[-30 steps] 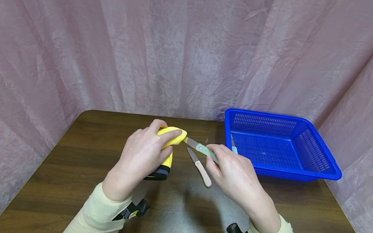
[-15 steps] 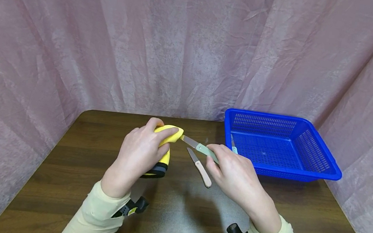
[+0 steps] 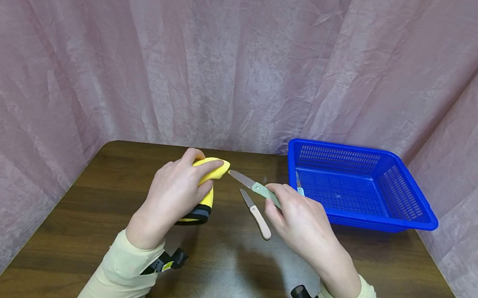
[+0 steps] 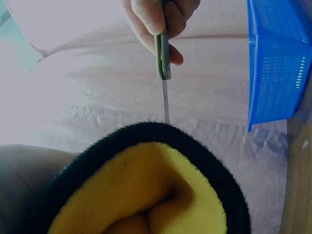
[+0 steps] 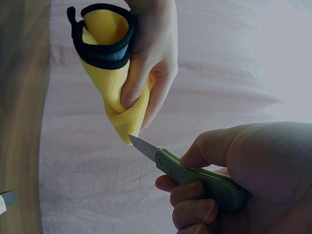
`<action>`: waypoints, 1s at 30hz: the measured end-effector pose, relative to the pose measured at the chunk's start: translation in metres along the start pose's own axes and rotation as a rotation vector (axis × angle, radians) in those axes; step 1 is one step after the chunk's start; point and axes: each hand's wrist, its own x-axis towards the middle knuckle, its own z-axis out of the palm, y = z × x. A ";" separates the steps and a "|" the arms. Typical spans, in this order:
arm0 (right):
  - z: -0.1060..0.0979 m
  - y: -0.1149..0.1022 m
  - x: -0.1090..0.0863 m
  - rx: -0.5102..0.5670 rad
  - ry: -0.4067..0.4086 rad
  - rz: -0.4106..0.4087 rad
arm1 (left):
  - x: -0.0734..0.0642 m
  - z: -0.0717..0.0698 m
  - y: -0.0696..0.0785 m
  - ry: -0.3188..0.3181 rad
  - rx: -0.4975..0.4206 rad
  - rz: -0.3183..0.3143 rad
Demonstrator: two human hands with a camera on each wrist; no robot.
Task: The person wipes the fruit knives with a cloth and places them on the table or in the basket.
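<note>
Two bare hands are over the brown surface [image 3: 108, 203] in the head view. The left hand [image 3: 174, 188] is near the middle of the surface, and its grip is closed on a yellow cloth [image 3: 208, 198], which it pinches between thumb and fingers. The right hand [image 3: 301, 217], nearer to the right edge, has its grip curled round a green-handled knife [image 3: 257, 187], probably low on the handle so that the sharp part is free. Between them a beige-handled knife [image 3: 255, 212] lies flat, its tip toward the far edge. At the far right corner stands a blue basket [image 3: 357, 217], with a third knife [image 3: 300, 189] inside its left wall, perhaps put there to be apart from the others.

In the left wrist view, the dark border [image 4: 161, 130] of the cloth hides the left grip, so from here I cannot tell its closing. The blade seems edge-on above it.

In the right wrist view, the right thumb is along the green handle, maybe for steadiness. The blade tip is at the pointed cloth end; whether it touches, I cannot say.
</note>
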 end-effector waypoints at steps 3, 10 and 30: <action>0.000 0.000 0.000 -0.001 0.000 0.000 | 0.000 -0.001 0.000 -0.004 -0.005 -0.006; 0.000 0.001 0.000 0.004 -0.004 0.010 | -0.001 -0.003 0.004 0.019 -0.008 0.012; 0.002 0.004 0.004 -0.002 -0.006 0.037 | -0.003 -0.007 0.010 0.055 -0.009 0.059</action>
